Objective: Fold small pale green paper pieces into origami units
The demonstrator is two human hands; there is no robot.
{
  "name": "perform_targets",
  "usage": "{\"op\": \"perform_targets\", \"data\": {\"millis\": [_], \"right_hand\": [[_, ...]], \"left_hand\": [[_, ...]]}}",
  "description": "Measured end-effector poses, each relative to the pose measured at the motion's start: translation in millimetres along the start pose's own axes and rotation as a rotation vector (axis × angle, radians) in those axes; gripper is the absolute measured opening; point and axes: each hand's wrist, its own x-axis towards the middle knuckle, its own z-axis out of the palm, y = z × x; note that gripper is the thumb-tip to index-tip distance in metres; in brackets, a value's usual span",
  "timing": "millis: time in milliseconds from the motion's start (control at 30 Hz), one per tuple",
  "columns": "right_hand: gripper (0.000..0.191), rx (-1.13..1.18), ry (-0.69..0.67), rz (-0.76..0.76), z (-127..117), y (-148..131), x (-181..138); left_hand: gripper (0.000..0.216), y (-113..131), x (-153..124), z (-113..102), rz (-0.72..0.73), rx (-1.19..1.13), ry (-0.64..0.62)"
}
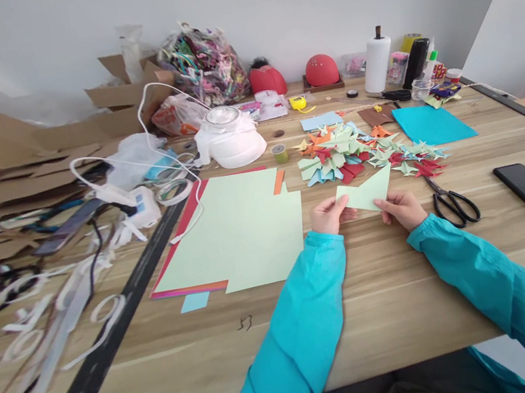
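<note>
Two hands [327, 215] [403, 208], pinching pale green paper [366, 194], forearms [297, 322] converging

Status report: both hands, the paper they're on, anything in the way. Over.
Left hand, right hand: both gripping pale green paper. Paper: one corner pointing up. Nearby: folded-paper pile just beyond, scissors beside right hand.

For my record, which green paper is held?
The small notched paper, between left hand and right hand; the large sheet and folded pieces lie on the table.
</note>
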Motion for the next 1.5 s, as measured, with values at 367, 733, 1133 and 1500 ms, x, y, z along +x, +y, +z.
{"op": "perform_targets", "data": {"millis": [367,733,1133,1500], "right_hand": [[0.045,-0.090,0.087,-0.053,0.8,-0.5,-0.6],[0.044,-0.045,0.111,-0.067,0.8,3.3,0.7],[0.033,0.039,0.033,-0.046,0.9,-5.9,-2.1],[0.046,0.040,0.033,-0.036,-2.6,4.8,2.8]], "left_hand": [[0.036,-1.9,-0.9,1.0,0.002,0.036,-0.007],[0.030,-3.8,-1.2,-0.1,0.105,-0.004,-0.042],[0.027,-3.3,-0.7,-0.1,0.133,-0.065,-0.023],[0.035,-5.6,0.5,4.3,0.142,-0.034,0.050]]}}
